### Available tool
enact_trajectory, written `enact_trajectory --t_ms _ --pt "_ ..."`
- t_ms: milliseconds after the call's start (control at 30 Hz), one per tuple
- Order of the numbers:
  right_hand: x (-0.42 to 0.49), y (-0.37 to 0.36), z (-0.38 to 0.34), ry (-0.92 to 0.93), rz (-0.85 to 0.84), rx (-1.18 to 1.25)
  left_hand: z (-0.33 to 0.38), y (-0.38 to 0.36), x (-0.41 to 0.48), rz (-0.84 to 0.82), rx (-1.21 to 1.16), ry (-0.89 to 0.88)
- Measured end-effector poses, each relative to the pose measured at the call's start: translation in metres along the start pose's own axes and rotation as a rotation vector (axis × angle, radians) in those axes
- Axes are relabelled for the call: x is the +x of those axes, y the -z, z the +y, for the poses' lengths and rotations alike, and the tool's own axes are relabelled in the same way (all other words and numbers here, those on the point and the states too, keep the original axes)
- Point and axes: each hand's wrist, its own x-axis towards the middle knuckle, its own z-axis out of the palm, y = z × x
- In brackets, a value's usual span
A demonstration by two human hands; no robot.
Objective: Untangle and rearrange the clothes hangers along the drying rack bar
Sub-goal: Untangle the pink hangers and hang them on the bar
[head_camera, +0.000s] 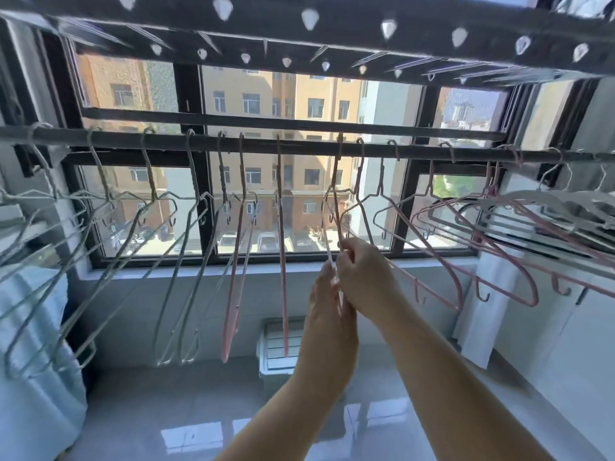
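- Pink hanger (336, 168) hooked on the bar (299, 146), about midway along it, hanging edge-on to me.
- My right hand (362, 277) pinches its lower wire.
- My left hand (327, 307), just below, pinches the white hanger (325, 227) beside it.
- Grey hangers (166, 227) hang spaced out on the left.
- More pink hangers (466, 244) crowd together on the right.

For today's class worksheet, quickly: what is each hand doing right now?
Left hand: closed, gripping the white hanger.
Right hand: closed, pinching the pink hanger.
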Motion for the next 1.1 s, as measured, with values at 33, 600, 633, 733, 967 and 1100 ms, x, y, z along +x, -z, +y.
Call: enact_trajectory --t_ms 33,600,633,733,967,1100 --pt "0.003 -0.003 -0.004 0.025 0.045 0.033 0.002 0.004 0.004 0.023 -0.007 -0.016" --pt "0.031 -0.051 0.035 -0.139 0.0 0.202 -0.037 0.006 0.009 -0.167 0.019 0.291" --pt "0.023 -0.054 0.046 -0.137 -0.014 0.187 -0.046 0.006 0.008 -0.166 0.027 0.308" --pt "-0.003 -0.051 0.073 -0.151 -0.012 0.305 -0.072 0.004 0.008 -0.157 0.108 0.341" --pt "-0.052 -0.022 0.124 -0.115 -0.005 0.315 -0.13 0.011 0.017 -0.207 0.279 0.442" --pt "-0.069 0.004 0.149 -0.094 -0.055 0.308 -0.149 0.023 0.023 -0.229 0.376 0.444"
